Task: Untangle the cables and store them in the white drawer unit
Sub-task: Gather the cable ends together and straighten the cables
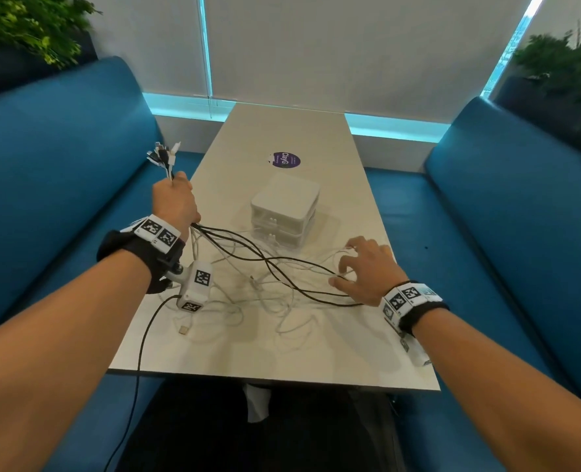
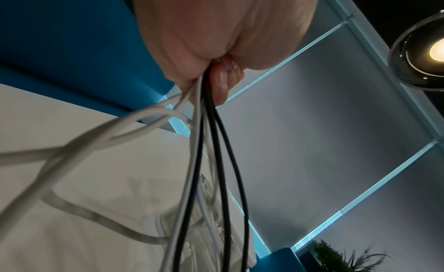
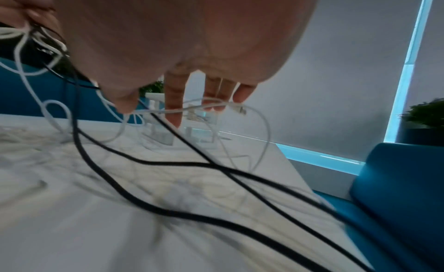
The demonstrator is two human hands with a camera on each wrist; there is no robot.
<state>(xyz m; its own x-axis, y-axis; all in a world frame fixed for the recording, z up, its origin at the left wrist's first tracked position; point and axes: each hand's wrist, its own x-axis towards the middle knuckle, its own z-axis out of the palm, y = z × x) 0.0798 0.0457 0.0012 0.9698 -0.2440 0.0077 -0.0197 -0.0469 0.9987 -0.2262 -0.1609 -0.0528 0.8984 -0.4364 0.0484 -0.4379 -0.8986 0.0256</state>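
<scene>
My left hand (image 1: pixel 175 202) is raised over the table's left edge and grips a bundle of black and white cables in its fist (image 2: pixel 192 48). Their connector ends (image 1: pixel 163 154) stick up above the fist. The cables (image 2: pixel 211 143) hang from it down into a loose tangle (image 1: pixel 265 291) on the table. My right hand (image 1: pixel 367 267) hovers over the tangle's right side with fingers spread. Its fingertips (image 3: pixel 173 112) touch a thin white cable (image 3: pixel 206 106), and black cables (image 3: pixel 168 164) run under the palm. The white drawer unit (image 1: pixel 284 209) stands behind the tangle with its drawers closed.
The long white table (image 1: pixel 282 362) carries a purple round sticker (image 1: pixel 286 160) beyond the drawer unit. A loose USB plug (image 1: pixel 184 329) lies near the front left. Blue benches (image 1: pixel 520 216) flank both sides. One black cable (image 1: pixel 139 362) drops off the front edge.
</scene>
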